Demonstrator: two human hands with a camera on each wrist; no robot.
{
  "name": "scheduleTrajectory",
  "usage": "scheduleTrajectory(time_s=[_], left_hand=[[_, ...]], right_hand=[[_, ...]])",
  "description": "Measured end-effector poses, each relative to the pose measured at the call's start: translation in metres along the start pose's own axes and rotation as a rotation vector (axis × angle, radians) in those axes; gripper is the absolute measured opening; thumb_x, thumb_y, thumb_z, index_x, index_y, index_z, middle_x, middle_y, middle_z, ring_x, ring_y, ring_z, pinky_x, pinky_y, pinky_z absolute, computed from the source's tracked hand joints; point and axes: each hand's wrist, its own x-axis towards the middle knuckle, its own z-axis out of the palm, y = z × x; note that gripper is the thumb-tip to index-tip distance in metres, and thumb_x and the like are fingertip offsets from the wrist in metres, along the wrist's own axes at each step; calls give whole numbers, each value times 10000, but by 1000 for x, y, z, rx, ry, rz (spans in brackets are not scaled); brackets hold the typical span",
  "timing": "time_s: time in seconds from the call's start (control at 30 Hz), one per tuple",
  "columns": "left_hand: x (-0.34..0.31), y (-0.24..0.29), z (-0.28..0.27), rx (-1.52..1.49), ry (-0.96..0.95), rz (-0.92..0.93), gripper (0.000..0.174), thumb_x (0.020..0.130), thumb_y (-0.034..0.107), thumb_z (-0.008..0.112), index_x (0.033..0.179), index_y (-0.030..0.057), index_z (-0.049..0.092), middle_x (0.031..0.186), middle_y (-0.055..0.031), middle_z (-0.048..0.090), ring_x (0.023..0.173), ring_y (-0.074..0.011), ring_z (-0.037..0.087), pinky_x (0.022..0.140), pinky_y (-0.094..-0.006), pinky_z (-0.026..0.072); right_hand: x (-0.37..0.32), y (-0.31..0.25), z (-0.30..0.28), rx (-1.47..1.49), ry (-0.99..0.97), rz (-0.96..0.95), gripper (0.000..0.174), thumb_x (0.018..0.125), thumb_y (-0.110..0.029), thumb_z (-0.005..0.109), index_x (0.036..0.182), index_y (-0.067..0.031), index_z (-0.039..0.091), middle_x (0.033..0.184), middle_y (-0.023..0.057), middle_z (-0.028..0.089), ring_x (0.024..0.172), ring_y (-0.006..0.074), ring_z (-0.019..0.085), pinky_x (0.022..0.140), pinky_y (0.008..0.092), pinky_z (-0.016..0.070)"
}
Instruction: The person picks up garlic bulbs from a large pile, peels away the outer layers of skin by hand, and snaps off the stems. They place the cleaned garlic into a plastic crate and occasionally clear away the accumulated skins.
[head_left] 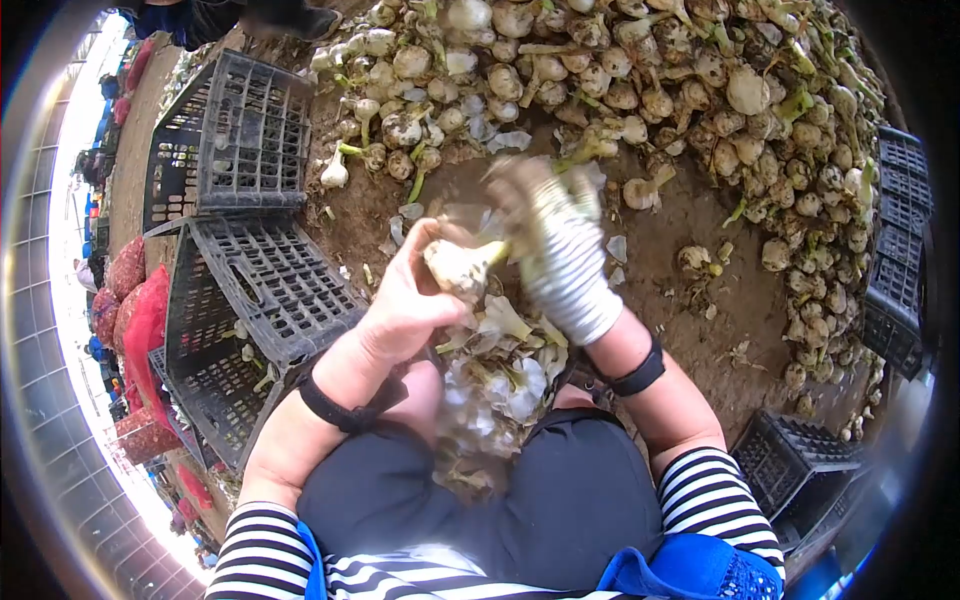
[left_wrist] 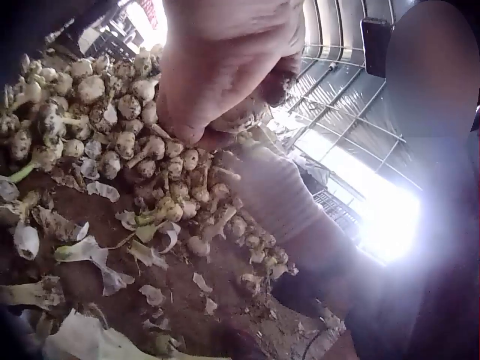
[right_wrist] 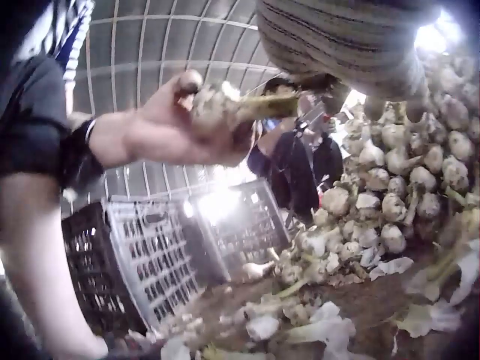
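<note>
In the head view my bare left hand (head_left: 400, 310) holds a garlic bulb (head_left: 455, 268) between thumb and fingers. Its short green stem (head_left: 494, 252) points right, toward the other hand. My right hand (head_left: 562, 245), in a striped work glove, is just beside the stem end, its fingers blurred by motion. Seen from the right wrist, the cut stem (right_wrist: 270, 107) lies just below the glove (right_wrist: 345, 45); I cannot tell whether those fingers hold anything. Papery garlic skins (head_left: 505, 385) lie heaped between my legs, under the hands.
A large pile of garlic bulbs (head_left: 690, 100) spreads ahead and to the right on bare soil (head_left: 740, 330). Black plastic crates (head_left: 270, 270) stand at left, another crate (head_left: 795, 470) at lower right. Red mesh sacks (head_left: 145, 330) lie beyond the left crates.
</note>
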Motion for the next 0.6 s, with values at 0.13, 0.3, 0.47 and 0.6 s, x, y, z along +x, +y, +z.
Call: scheduleTrajectory(time_s=[0.13,0.3,0.47,0.6], left_hand=[[3,7,-3,-43,-30,1,622,602,-55,628,1175,69,419,1072,-61,530,1006,-154,542,890,-280,432],[0,0,0,163,-13,-204,674,585,-47,632,1212,68,413,1127,-50,524,1046,-164,523,926,-319,423],[1,1,-3,285,-42,-234,655,619,-6,679,1211,58,406,1107,-53,512,1026,-142,497,907,-312,411],[2,-4,-2,632,26,-148,602,638,123,778,1147,43,466,971,-42,551,940,-130,507,850,-292,431]], right_hand=[[10,-34,-39,-151,-136,-261,540,665,-69,644,1196,-117,555,856,40,629,735,240,587,670,352,443],[2,-23,-34,-410,-421,-537,563,670,-249,643,1210,-128,540,667,24,513,621,220,534,580,372,422],[0,-28,-30,-428,-414,-584,503,725,-72,558,1223,-134,513,576,2,451,498,190,482,449,333,390],[-4,-19,-26,-532,-470,-615,494,754,-158,573,1239,-117,495,598,18,492,490,172,491,448,325,392]])
